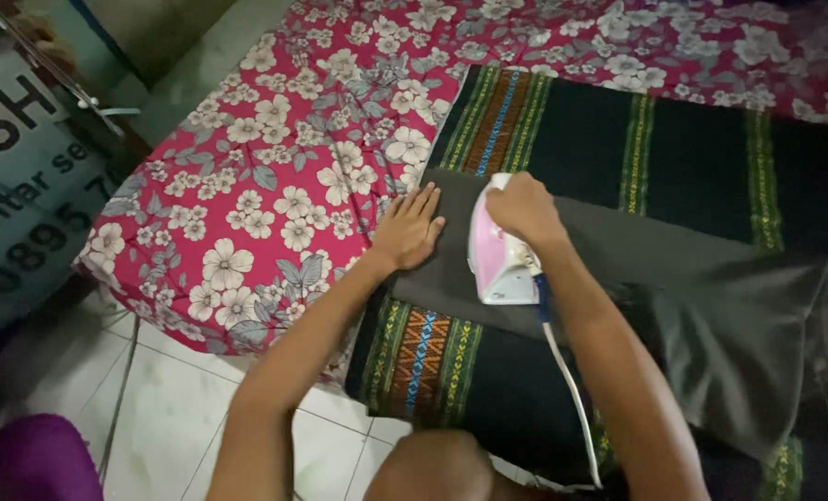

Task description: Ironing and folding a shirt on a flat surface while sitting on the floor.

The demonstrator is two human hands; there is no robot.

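Right hand (pixel 523 209) gripping pink iron (pixel 499 250), tip pointing away, left hand (pixel 408 229) flat on grey garment (pixel 674 278)

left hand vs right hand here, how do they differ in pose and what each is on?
The left hand lies flat, fingers spread, palm down on the grey garment; the right hand is curled shut around the handle of the pink and white iron. The left hand touches cloth directly; the right hand meets the garment only through the iron. Both sit at the garment's left end, over the dark striped cloth.
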